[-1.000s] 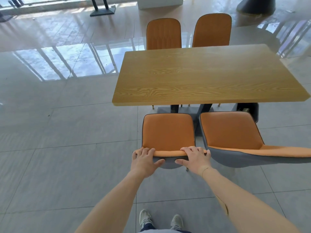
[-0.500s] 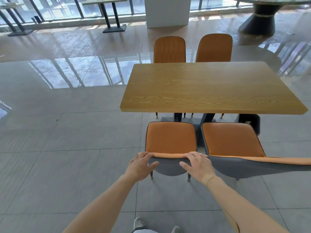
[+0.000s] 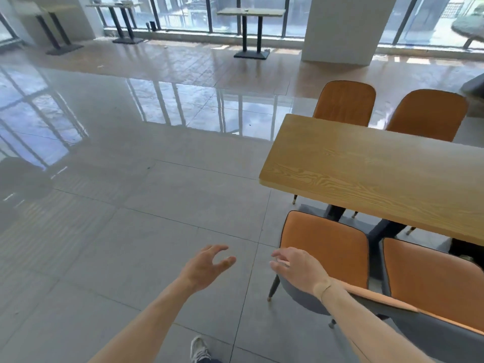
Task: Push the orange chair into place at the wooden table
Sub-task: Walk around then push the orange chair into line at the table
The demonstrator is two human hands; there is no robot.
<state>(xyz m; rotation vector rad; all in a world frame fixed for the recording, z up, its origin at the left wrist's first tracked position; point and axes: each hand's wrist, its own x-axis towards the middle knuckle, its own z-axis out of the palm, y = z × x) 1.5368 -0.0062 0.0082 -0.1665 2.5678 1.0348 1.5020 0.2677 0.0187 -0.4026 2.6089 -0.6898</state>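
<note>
The orange chair [image 3: 324, 247] with a grey shell stands at the near left corner of the wooden table [image 3: 379, 174], its seat partly under the tabletop edge. My left hand [image 3: 207, 268] hovers over bare floor to the chair's left, fingers spread and curled, holding nothing. My right hand [image 3: 298, 271] hangs in front of the chair's backrest top, fingers loose and apart; it does not grip the backrest.
A second orange chair [image 3: 432, 281] sits right beside the first. Two more orange chairs [image 3: 345, 103] stand on the table's far side. A white pillar [image 3: 343, 27] and black-legged tables [image 3: 251, 30] are by the far windows. Glossy tiled floor stretches to the left.
Both hands have let go of the chair's backrest and lifted off. The view has swung left, so table and chairs now sit at the right.
</note>
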